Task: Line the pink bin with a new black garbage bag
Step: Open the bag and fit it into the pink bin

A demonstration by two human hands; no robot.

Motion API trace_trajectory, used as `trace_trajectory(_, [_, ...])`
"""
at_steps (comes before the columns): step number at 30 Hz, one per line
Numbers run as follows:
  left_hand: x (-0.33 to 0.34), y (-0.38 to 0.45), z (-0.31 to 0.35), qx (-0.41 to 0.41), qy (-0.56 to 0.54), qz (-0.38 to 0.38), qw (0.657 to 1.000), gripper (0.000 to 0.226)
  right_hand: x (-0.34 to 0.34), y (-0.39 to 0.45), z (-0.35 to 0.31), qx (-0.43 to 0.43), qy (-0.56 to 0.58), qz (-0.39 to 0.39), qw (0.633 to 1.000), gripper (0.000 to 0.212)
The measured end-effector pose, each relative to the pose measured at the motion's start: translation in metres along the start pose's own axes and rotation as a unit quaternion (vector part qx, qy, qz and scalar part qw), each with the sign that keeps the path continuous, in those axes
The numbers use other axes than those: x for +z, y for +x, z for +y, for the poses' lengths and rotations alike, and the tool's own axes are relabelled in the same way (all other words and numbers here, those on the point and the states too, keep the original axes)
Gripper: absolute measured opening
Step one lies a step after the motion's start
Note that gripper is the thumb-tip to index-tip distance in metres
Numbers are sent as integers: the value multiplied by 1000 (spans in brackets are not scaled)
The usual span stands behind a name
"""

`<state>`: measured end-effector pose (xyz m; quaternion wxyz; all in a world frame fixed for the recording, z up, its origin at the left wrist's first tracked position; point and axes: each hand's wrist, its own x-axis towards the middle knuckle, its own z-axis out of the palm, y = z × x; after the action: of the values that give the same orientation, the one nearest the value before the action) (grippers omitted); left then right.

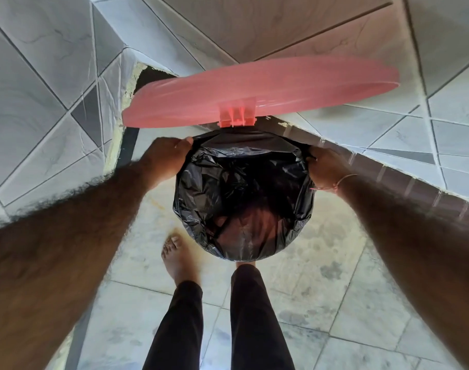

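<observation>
Both hands [164, 156] [327, 166] grip the unlabelled black bag [241, 188] over the bin rim

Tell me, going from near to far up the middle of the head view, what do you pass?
Trouser legs → black bag lining the bin → pink hinge → raised pink lid → tiled wall.

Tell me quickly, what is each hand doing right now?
Left hand: closed on the edge of the black garbage bag, at the bin's left rim.
Right hand: closed on the bag's edge, at the right rim.
</observation>
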<state>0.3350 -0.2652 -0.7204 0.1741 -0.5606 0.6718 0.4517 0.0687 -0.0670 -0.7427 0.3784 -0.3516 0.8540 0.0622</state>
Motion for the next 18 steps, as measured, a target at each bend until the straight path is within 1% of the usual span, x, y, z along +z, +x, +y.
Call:
trace_trajectory(3, [4,-5,-16,0,4,-19,1000,50,6,-7,20,-52,-71,-8,996,41])
trace_trajectory(5, [10,-12,-28,-6,-7,-30,1000,39,9,-20,31,-73,-117,-7,990,51])
trace_trajectory(7, [15,-21,-42,-3,-23,-37,999,30,14,-35,40,-73,-177,-19,981,58])
trace_trajectory(9, [23,-32,-55,11,-44,-31,998,25,22,-51,49,-68,-217,-46,973,55])
trace_trajectory(11, [32,-40,-63,2,-121,-8,993,22,31,-65,51,-48,-214,-72,973,45])
trace_trajectory(12, [36,-44,-65,-27,-180,-4,983,23,37,-70,52,-38,-213,-86,973,41])
trace_trajectory(14, [45,-48,-69,-104,-303,-10,947,28,49,-81,50,-25,-213,-113,970,37])
trace_trajectory(15, [49,-49,-70,-132,-336,-11,932,30,55,-88,49,-24,-214,-125,968,37])
trace_trajectory(16, [51,-51,-72,-139,-350,-6,926,32,61,-93,47,-22,-210,-136,968,37])
trace_trajectory(17, [53,-51,-74,-124,-325,7,937,33,66,-96,45,-19,-204,-142,968,38])
trace_trajectory(18, [55,-51,-78,-99,-250,23,963,31,70,-99,44,-13,-199,-146,969,40])
